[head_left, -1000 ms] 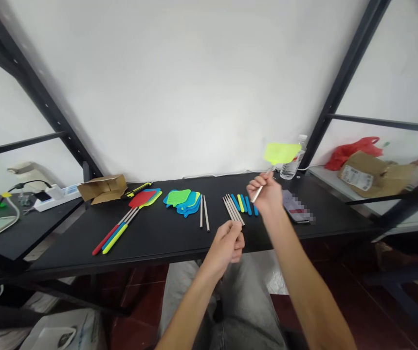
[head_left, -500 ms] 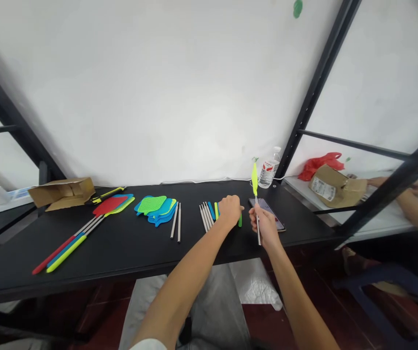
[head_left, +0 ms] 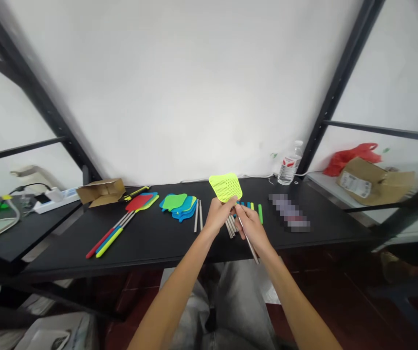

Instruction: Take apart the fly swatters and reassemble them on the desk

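Observation:
My left hand (head_left: 217,215) grips the lower edge of a yellow-green fly swatter head (head_left: 226,186), a perforated square paddle. Wrapped round the metal rod (head_left: 249,242) joined to it is my right hand (head_left: 250,223); the rod's lower end slants toward me. Behind and below the hands lie several loose metal rods (head_left: 230,227), and several coloured handles, among them a green handle (head_left: 260,214). To the left, two more metal rods (head_left: 200,215) rest beside a pile of loose swatter heads (head_left: 184,209). The joint itself is covered by my fingers.
Whole fly swatters (head_left: 116,233) with red, blue and yellow handles lie at the left of the black table (head_left: 150,253). Behind them are an open cardboard box (head_left: 102,193) and a yellow-black cutter (head_left: 136,193). A water bottle (head_left: 290,164) stands at the back right, near a blurred-out patch.
My left hand has left the coloured handles and taken hold of the swatter head. The head has turned from edge-on to flat toward me, and the view has swung left.

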Motion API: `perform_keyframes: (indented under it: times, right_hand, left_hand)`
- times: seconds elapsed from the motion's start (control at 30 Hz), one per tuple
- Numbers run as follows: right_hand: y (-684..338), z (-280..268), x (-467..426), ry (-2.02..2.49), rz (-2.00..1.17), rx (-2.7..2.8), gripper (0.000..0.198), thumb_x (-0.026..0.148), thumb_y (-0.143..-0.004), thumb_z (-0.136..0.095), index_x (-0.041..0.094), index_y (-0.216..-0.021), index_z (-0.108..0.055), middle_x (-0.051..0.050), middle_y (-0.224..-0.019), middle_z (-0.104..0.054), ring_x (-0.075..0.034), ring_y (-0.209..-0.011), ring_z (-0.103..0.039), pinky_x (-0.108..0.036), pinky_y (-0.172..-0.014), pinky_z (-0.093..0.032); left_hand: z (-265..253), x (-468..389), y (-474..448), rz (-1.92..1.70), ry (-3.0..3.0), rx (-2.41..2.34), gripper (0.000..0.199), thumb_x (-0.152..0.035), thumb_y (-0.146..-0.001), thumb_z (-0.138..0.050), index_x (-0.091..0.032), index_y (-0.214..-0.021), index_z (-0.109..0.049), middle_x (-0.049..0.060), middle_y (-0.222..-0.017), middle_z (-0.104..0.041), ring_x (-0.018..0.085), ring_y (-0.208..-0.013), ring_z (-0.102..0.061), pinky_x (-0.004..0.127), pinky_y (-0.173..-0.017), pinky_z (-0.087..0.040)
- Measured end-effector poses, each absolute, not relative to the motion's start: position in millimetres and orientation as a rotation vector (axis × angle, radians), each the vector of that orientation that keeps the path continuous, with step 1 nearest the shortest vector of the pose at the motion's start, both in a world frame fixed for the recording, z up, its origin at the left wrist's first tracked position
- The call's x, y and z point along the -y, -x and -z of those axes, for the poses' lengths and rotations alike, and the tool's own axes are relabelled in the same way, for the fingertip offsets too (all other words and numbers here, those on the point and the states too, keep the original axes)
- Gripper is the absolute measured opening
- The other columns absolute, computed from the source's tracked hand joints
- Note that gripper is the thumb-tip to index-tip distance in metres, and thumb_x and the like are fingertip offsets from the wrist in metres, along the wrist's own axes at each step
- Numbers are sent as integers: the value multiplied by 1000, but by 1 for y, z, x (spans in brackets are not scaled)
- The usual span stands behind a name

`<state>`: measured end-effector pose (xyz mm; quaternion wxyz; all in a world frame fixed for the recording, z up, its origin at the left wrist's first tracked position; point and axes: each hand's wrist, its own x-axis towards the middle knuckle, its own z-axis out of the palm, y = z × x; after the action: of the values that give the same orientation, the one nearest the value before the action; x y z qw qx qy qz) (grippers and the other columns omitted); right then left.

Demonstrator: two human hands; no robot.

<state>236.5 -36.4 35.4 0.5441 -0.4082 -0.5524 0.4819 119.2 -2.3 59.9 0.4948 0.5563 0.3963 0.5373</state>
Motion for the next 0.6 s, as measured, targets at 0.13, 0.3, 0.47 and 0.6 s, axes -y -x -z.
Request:
perform_keyframes:
  times: [0.13, 0.3, 0.47, 0.6]
  right_hand:
    - [-194, -34, 35, 916, -1276, 1292, 44, 63, -84, -56, 21, -72, -52, 7, -45, -44, -7, -31, -34, -20, -35, -22]
    - [-152, -39, 32, 1042, -952, 1540, 45, 54, -92, -46, 20, -65, -56, 3, -47, -49, -10, -35, -42, -23, -41, -27]
    - [-131, -51, 29, 1287, -399, 1818, 46, 38, -96, -43, 20, -57, -57, -3, -53, -58, -14, -52, -52, -27, -53, -27]
    - [-131, -45, 38, 1418, -169, 1969, 44, 32, -97, -41, 20, -59, -60, -7, -63, -66, -17, -60, -58, -29, -58, -27]
  left_hand:
    - [-62, 8, -84, -1407, -1245, -1042, 23, -36, -77, -69, -14, -71, -65, -1, -56, -56, 9, -48, -47, 22, -49, -38]
    - [-60, 7, -47, -1578, -1009, -1189, 18, -30, -71, -71, -14, -70, -64, 0, -63, -59, 9, -50, -49, 21, -45, -38]
    - [-47, -3, -34, -1614, -958, -1331, 18, -31, -72, -69, -14, -77, -67, 4, -73, -67, 14, -59, -59, 24, -51, -44]
    - [-51, -24, -9, -1622, -1049, -1749, 29, -41, -82, -60, -13, -82, -70, 11, -82, -72, 23, -80, -69, 29, -64, -50]
